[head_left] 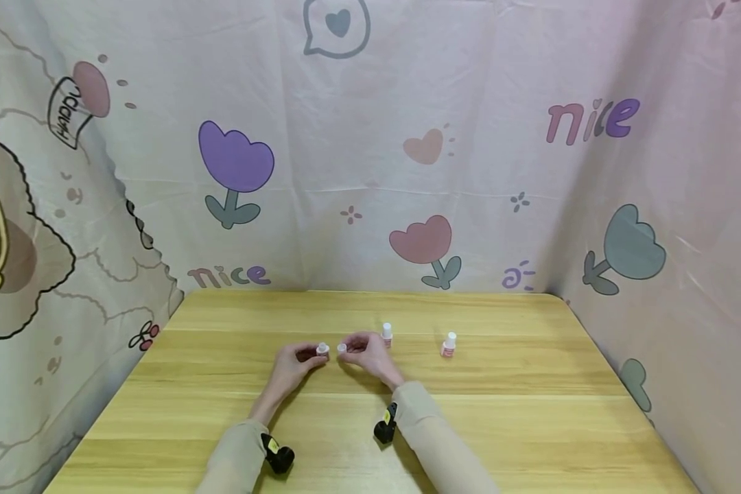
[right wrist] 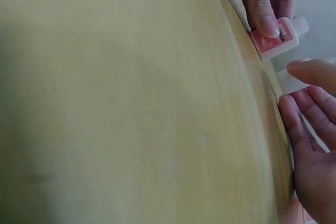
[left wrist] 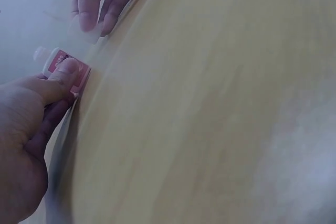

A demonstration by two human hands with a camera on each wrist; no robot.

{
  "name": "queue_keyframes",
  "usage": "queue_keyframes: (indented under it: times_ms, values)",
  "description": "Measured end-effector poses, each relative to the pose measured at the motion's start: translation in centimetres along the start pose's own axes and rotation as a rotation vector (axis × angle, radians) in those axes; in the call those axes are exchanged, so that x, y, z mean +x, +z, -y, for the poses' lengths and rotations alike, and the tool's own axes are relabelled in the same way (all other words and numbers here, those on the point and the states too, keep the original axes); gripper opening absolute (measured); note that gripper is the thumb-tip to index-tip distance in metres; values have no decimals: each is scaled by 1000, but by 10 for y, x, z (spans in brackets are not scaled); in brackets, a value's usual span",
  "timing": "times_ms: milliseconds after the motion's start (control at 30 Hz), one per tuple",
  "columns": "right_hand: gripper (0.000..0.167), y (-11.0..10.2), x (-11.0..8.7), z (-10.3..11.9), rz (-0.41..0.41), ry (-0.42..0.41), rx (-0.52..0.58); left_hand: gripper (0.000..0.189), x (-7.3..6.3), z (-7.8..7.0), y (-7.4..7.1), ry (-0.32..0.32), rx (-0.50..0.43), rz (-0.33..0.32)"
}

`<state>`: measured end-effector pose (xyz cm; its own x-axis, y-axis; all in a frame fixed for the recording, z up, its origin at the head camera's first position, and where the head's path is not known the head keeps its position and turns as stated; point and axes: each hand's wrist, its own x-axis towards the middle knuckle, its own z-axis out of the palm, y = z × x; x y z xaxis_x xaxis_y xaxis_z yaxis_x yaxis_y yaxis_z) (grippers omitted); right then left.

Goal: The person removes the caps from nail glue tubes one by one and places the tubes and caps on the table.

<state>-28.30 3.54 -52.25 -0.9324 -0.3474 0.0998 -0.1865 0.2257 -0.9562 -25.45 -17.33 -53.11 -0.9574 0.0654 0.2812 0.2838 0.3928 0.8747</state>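
Where the sleeves [head_left: 231, 456] reach in: plain beige cloth, lightly creased, covers both forearms, nearer than the uncapped bottle [head_left: 323, 352]; black, rounded wrist cameras [head_left: 279, 458] sit at the cuffs.
Counter [head_left: 330, 439]: flat, pale-yellow wood with grain running sideways in bands, spread all round the uncapped bottle.
Left hand [head_left: 290, 368]: just left of the uncapped bottle, thumb and fingers pinching its body.
Uncapped bottle: small white plastic, with a printed pinkish-red label and a narrow translucent nozzle, held upright.
Right hand [head_left: 372, 353]: right of the uncapped bottle, apart from the other hand, thumb and fingertips pinching the cap [head_left: 342, 348].
Cap: a short, pale cylinder just beside the uncapped bottle, not touching it.
Capped bottles: two, white-topped and pink-labelled, standing right of the uncapped bottle; one [head_left: 449, 345] well apart, the other [head_left: 387, 335] slightly farther back, partly behind the right hand.
Backdrop [head_left: 333, 158]: pale, creased fabric beyond the uncapped bottle, printed with rounded flowers [head_left: 236, 161].
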Motion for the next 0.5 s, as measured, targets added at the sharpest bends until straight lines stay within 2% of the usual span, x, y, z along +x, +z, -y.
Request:
queue_keyframes:
  times_ms: [67,267,300,500]
  values:
    - [26,1,0,5,-2,-2,9,19,-1,-4,-1,-3,19,-12]
    - [24,6,3,9,-20,-26,2,20,2,-3,-6,-11,35,15]
    - [23,8,6,5,-28,-30,-7,20,4,2,-6,-18,30,20]
    - [21,10,11,2,-54,-36,-32,22,4,1,-8,-23,34,17]
